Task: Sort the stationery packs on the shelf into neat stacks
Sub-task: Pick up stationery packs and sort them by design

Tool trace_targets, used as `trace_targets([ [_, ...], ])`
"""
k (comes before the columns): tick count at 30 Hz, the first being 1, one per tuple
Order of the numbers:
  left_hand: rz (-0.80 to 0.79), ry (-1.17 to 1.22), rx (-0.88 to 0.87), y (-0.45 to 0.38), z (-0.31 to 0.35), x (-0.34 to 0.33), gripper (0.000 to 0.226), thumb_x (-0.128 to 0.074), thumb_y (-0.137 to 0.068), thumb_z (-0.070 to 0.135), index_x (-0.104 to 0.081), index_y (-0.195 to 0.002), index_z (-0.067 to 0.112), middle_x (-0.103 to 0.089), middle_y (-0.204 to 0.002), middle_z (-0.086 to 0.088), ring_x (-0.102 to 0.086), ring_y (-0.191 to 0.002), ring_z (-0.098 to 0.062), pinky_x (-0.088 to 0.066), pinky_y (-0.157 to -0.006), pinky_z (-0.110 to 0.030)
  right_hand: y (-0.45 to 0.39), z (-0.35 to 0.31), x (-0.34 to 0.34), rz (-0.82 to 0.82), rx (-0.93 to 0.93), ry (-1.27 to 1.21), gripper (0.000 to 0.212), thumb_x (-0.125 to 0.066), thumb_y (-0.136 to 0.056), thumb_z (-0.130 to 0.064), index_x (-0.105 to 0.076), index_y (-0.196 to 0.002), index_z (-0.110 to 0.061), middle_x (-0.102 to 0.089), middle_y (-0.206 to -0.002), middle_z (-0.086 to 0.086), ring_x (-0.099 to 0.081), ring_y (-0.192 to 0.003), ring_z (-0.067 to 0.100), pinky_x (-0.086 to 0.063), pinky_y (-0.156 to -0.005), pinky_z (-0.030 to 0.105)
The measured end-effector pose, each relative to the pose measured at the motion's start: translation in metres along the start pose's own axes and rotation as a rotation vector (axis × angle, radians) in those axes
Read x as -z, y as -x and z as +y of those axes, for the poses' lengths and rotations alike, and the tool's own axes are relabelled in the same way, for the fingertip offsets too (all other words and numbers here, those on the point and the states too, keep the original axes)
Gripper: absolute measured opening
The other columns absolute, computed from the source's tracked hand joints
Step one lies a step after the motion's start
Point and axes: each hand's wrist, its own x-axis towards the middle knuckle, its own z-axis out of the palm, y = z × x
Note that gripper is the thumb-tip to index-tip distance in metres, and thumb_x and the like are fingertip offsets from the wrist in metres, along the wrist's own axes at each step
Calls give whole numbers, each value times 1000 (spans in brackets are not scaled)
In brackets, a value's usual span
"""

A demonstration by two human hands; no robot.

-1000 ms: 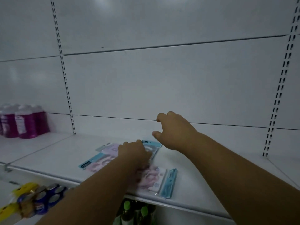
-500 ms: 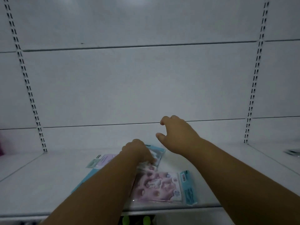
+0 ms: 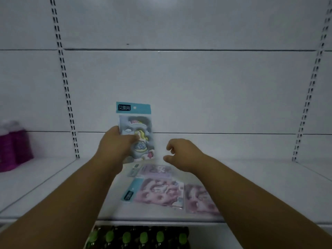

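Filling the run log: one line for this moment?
left hand: holds blue-headed sticker pack upright | right hand: empty | white shelf: pink packs flat

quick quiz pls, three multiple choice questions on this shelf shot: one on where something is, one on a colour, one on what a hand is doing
1. Where do the pink bottles stand?
A. far left of the shelf
B. far right of the shelf
C. beside the flat packs

2. What colour is the header card of the held pack?
A. red
B. teal blue
C. yellow

3. What is the right hand doing?
A. gripping a pack
B. pressing flat on the shelf
C. hovering, fingers loosely curled, holding nothing

Answers: 1 A, they stand at the frame's left edge. 2 B, the strip on top is teal. 3 C, it hangs above the flat packs; only the left hand holds a pack.
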Motion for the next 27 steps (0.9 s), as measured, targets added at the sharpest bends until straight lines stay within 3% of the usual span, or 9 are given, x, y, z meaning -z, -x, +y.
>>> trace_targets([
  [4, 25, 66, -26, 20, -2, 46, 13, -72, -83, 14, -66, -91, 23, -75, -74, -2, -74, -62, -24, -59, -53, -39, -29, -21, -42, -234, -12, 137, 64, -65, -82, -48, -49, -132, -13, -52, -136, 10, -50, -121, 27, -40, -96, 33],
  [7, 34, 64, -31, 29, 0, 66, 16, -71, -82, 13, -67, -92, 25, -75, -81, -4, -74, -69, -28, -60, -59, -48, -45, -20, -60, -349, -67, 237, 76, -62, -77, -56, -45, -136, -12, -48, -143, 11, -48, -126, 29, -42, -102, 41],
  [12, 2, 50, -56, 40, -2, 79, 16, -69, -83, 10, -67, -90, 25, -76, -76, 0, -74, -65, -23, -58, -52, -37, -56, -19, -65, -348, -118, 280, 76, -71, -64, -63, -57, -116, -10, -62, -118, 10, -60, -102, 29, -49, -83, 37],
  [15, -32, 55, -56, 41, -6, 79, 15, -68, -84, 11, -67, -88, 26, -76, -76, 1, -74, -65, -22, -58, -52, -37, -54, -20, -61, -221, -153, 247, 54, -75, -64, -56, -57, -94, -15, -60, -98, 8, -60, -83, 26, -47, -68, 32],
  [18, -61, 75, -51, 39, -11, 72, 15, -67, -84, 13, -68, -87, 27, -76, -77, 1, -74, -65, -22, -56, -49, -33, -44, -21, -49, -12, -165, 20, 28, -66, -79, -28, -58, -97, -9, -61, -104, 14, -62, -84, 30, -47, -65, 31],
  [20, -80, 83, -44, 36, -11, 62, 14, -66, -84, 14, -67, -89, 27, -76, -77, 1, -74, -66, -22, -55, -50, -33, -32, -19, -32, 146, -180, -144, 14, -56, -86, -19, -57, -93, -8, -64, -96, 14, -63, -83, 31, -48, -66, 32],
  [24, -158, 95, -44, 35, -10, 27, 12, -62, -87, 15, -67, -90, 26, -76, -75, 4, -74, -65, -19, -57, -52, -33, 9, -7, 17, 431, -318, -521, 11, -53, -92, -17, -56, -82, -13, -64, -74, 7, -64, -54, 17, -59, -61, 39],
  [27, -243, 128, -71, 42, -3, -15, 15, -59, -88, 13, -68, -88, 25, -76, -74, 5, -74, -64, -18, -56, -47, -27, 51, 14, 58, 550, -396, -731, 14, -55, -92, -13, -59, -88, -1, -65, -81, 21, -62, -50, 24, -61, -57, 42],
])
